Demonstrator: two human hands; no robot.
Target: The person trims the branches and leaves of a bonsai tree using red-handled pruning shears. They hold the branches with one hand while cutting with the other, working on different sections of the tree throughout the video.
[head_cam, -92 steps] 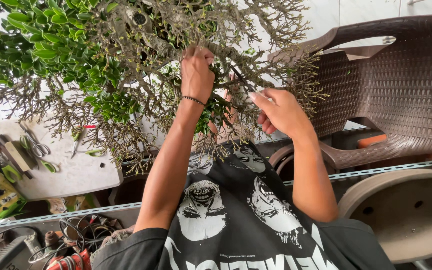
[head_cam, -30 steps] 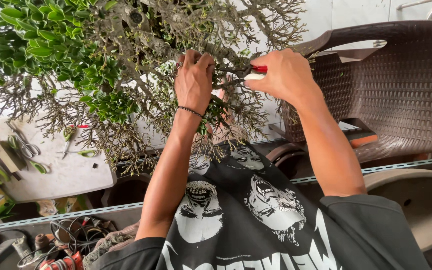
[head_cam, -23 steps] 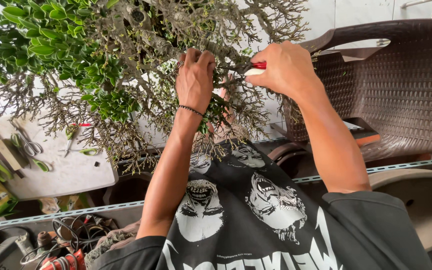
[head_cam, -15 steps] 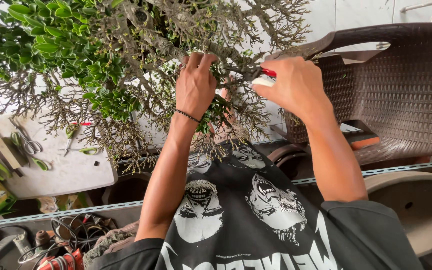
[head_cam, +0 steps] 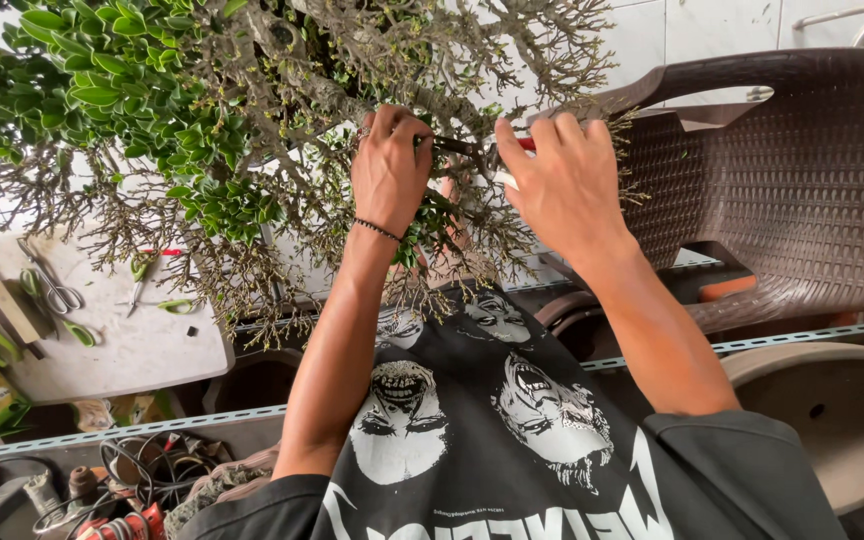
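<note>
A bonsai tree (head_cam: 252,110) with grey twisted branches and green leaves on its left side fills the upper view. My left hand (head_cam: 389,168), with a dark bead bracelet at the wrist, pinches a thin branch in the middle of the tree. Just to its right, my right hand (head_cam: 562,185) is closed around a red-handled cutting tool (head_cam: 512,150), whose dark tip points at the branch between the two hands. Most of the tool is hidden by my fingers.
A brown woven plastic chair (head_cam: 772,170) stands at right. A white board (head_cam: 122,340) at left carries scissors (head_cam: 47,290) and green-handled tools. A beige oval pot (head_cam: 832,410) lies at lower right. Coiled wire (head_cam: 132,480) sits at lower left.
My right hand rose from lower right to the branch, holding the red-handled tool, and has closed in toward my left hand. My left hand stayed on the branch.
</note>
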